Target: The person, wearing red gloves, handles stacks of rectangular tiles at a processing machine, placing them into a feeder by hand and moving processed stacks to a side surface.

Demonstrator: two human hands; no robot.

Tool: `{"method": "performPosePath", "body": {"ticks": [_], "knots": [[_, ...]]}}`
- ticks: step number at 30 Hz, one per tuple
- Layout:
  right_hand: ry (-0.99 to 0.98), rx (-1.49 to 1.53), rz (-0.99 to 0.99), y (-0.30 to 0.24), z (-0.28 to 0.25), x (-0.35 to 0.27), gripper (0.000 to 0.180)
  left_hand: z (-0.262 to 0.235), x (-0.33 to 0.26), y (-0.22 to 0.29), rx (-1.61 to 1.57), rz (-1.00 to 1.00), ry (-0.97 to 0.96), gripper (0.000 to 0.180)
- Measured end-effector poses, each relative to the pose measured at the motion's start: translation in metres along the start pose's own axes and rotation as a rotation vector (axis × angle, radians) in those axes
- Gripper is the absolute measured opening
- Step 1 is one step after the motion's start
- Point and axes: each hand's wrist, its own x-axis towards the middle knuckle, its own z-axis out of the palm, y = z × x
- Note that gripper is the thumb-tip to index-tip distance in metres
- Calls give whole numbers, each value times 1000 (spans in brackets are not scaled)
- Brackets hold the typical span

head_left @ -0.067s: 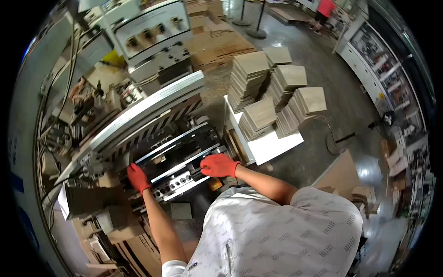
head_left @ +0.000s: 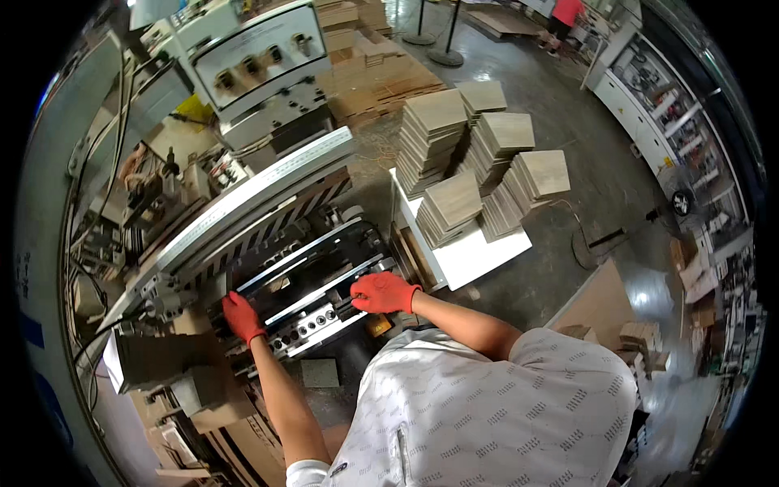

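Both my hands wear red gloves and sit at opposite ends of a machine bed with metal rails. At the bed's left end my left hand has its fingers drawn together; whatever lies under them is hidden. My right hand is curled closed at the near right end, by the front rail with a row of round holes. What it grips, if anything, cannot be made out. Dark slots and rollers lie between the two hands.
Several stacks of wood-toned boards stand on a white platform to the right. Beyond the bed runs a long metal beam, with a control panel behind it. A stack of panels is at left. Far off stands a person.
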Motion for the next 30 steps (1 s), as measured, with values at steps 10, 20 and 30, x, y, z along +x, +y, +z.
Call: {"method": "performPosePath", "body": {"ticks": [10,20,30], "knots": [[-46,-24,9,-11,-1,1,32,-1,3,-15,-22,-53,-40,45],[-243,12,-2,-28,8,42,27,6,15,-29,-566,-239,351,61],[100,-117,-483,-139,94,217,36,20,34,-30,-1426,-605,206,69]]}}
